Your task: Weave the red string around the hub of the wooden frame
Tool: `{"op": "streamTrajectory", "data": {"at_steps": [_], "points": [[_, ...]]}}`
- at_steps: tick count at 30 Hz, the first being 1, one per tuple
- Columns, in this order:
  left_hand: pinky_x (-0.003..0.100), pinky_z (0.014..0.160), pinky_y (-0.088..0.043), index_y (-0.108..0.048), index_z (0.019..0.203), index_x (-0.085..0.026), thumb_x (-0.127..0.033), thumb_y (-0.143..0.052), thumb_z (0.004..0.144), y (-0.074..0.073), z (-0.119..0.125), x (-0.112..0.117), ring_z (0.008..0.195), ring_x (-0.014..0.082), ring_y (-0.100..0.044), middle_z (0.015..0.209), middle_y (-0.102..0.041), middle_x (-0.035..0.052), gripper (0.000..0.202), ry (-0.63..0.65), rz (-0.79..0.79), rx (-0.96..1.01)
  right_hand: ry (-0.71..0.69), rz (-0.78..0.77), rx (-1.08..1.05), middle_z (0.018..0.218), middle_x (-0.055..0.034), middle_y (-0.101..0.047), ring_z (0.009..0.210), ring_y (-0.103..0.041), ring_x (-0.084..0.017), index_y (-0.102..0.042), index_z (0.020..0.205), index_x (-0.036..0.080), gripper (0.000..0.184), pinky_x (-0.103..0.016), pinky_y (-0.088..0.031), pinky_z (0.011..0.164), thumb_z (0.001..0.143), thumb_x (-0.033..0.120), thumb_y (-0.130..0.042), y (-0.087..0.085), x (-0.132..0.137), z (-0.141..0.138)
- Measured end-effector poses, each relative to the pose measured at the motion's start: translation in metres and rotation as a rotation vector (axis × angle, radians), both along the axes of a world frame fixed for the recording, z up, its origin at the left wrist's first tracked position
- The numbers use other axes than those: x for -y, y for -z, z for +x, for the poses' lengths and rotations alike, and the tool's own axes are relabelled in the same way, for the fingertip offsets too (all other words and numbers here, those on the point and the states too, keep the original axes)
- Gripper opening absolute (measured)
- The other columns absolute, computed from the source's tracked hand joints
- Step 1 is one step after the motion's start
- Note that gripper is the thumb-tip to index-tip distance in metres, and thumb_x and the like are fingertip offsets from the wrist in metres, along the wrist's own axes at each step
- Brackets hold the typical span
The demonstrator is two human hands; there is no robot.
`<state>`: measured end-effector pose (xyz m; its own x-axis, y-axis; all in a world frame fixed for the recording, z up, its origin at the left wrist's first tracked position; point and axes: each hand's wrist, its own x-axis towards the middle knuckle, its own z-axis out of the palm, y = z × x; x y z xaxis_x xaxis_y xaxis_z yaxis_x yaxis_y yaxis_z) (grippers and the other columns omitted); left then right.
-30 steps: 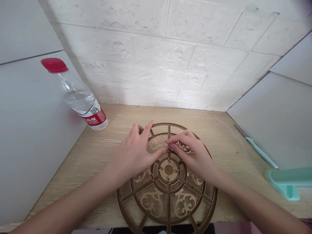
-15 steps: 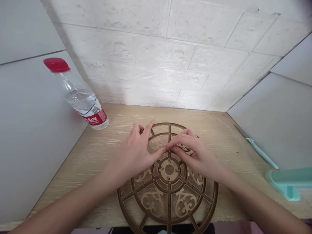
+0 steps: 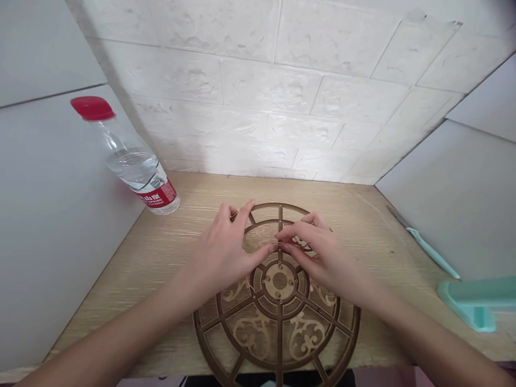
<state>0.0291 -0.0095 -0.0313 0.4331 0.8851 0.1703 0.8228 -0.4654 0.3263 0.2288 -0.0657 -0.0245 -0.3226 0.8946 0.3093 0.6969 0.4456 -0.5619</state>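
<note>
A round brown fretwork wheel (image 3: 279, 344) with spokes, pale scrollwork and a central hub lies flat on the wooden tabletop (image 3: 133, 290). My left hand (image 3: 220, 258) rests over its upper left part, the index finger at the rim and the thumb reaching towards the middle. My right hand (image 3: 324, 258) is over the upper right part, its fingertips pinched against my left thumb. A thin pale thread (image 3: 250, 284) shows below my left hand. Between the fingertips it is almost hidden.
A water bottle (image 3: 139, 166) with a red cap and red label stands tilted at the left wall. A knife with a pale green handle (image 3: 429, 251) and a green plastic holder (image 3: 473, 303) lie at the right. White brick-pattern panelling (image 3: 258, 102) forms the back.
Both hands stay over the wheel. My right fingers have shifted slightly, and the pinch sits a little differently. The wheel has not moved.
</note>
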Motion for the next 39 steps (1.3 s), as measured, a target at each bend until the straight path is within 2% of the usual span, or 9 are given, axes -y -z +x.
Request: {"op": "streamTrajectory", "data": {"at_steps": [7, 12, 25, 27, 31, 34, 36, 39], "points": [[0.038, 0.064, -0.050, -0.027, 0.144, -0.032, -0.072, -0.043, 0.078, 0.000, -0.001, 0.000, 0.091, 0.0265, -0.059, 0.116, -0.045, 0.0082, 0.078, -0.012, 0.014, -0.013, 0.062, 0.007, 0.086, 0.092, -0.0019, -0.065, 0.096, -0.044, -0.020, -0.062, 0.094, 0.021, 0.014, -0.034, -0.045, 0.082, 0.093, 0.017, -0.049, 0.001, 0.001, -0.001], [0.037, 0.062, -0.049, -0.028, 0.143, -0.034, -0.074, -0.042, 0.078, 0.000, 0.000, 0.000, 0.090, 0.0263, -0.059, 0.117, -0.044, 0.0081, 0.078, -0.015, -0.003, -0.006, 0.048, 0.037, 0.134, 0.098, -0.0030, -0.060, 0.098, -0.042, -0.020, -0.062, 0.095, 0.021, 0.015, -0.033, -0.044, 0.083, 0.094, 0.017, -0.048, 0.005, 0.003, 0.001], [0.039, 0.068, -0.049, -0.029, 0.145, -0.031, -0.071, -0.035, 0.083, -0.005, -0.002, 0.000, 0.094, 0.0282, -0.059, 0.120, -0.046, 0.0102, 0.074, 0.011, -0.078, 0.050, 0.035, 0.066, 0.230, 0.093, -0.0061, -0.060, 0.094, -0.043, -0.023, -0.060, 0.092, 0.019, 0.016, -0.039, -0.046, 0.081, 0.093, 0.014, -0.045, 0.000, 0.005, -0.003], [0.040, 0.071, -0.049, -0.028, 0.145, -0.031, -0.070, -0.035, 0.083, -0.004, -0.002, 0.000, 0.096, 0.0286, -0.059, 0.120, -0.046, 0.0106, 0.074, 0.013, -0.087, 0.061, 0.003, 0.091, 0.282, 0.093, -0.0068, -0.059, 0.093, -0.044, -0.023, -0.061, 0.094, 0.019, 0.017, -0.039, -0.047, 0.080, 0.092, 0.011, -0.046, 0.002, 0.005, -0.001], [0.044, 0.079, -0.049, -0.031, 0.144, -0.030, -0.069, -0.034, 0.085, -0.003, -0.003, -0.002, 0.101, 0.0292, -0.057, 0.118, -0.046, 0.0099, 0.071, 0.004, -0.107, 0.084, -0.116, 0.209, 0.484, 0.096, -0.0107, -0.058, 0.090, -0.044, -0.024, -0.063, 0.101, 0.013, 0.031, -0.040, -0.048, 0.076, 0.083, -0.002, -0.042, 0.002, 0.009, 0.001], [0.045, 0.083, -0.048, -0.033, 0.143, -0.030, -0.068, -0.033, 0.086, -0.004, -0.002, -0.004, 0.103, 0.0290, -0.056, 0.119, -0.046, 0.0094, 0.069, -0.007, -0.115, 0.102, -0.157, 0.287, 0.581, 0.094, -0.0127, -0.058, 0.089, -0.043, -0.025, -0.064, 0.102, 0.008, 0.032, -0.041, -0.048, 0.078, 0.081, -0.003, -0.042, 0.000, 0.012, -0.001], [0.045, 0.084, -0.047, -0.032, 0.143, -0.031, -0.068, -0.033, 0.086, -0.004, -0.002, -0.005, 0.103, 0.0288, -0.056, 0.119, -0.047, 0.0090, 0.068, -0.013, -0.126, 0.105, -0.155, 0.276, 0.583, 0.093, -0.0122, -0.058, 0.089, -0.043, -0.025, -0.065, 0.100, 0.008, 0.030, -0.041, -0.048, 0.078, 0.082, -0.002, -0.043, -0.002, 0.012, -0.001], [0.045, 0.083, -0.047, -0.031, 0.143, -0.032, -0.069, -0.032, 0.086, -0.003, -0.002, -0.005, 0.103, 0.0283, -0.056, 0.119, -0.046, 0.0085, 0.068, -0.020, -0.130, 0.102, -0.137, 0.174, 0.502, 0.095, -0.0100, -0.058, 0.092, -0.045, -0.024, -0.065, 0.103, 0.012, 0.028, -0.039, -0.048, 0.079, 0.085, 0.003, -0.046, -0.005, 0.010, 0.002]]}}
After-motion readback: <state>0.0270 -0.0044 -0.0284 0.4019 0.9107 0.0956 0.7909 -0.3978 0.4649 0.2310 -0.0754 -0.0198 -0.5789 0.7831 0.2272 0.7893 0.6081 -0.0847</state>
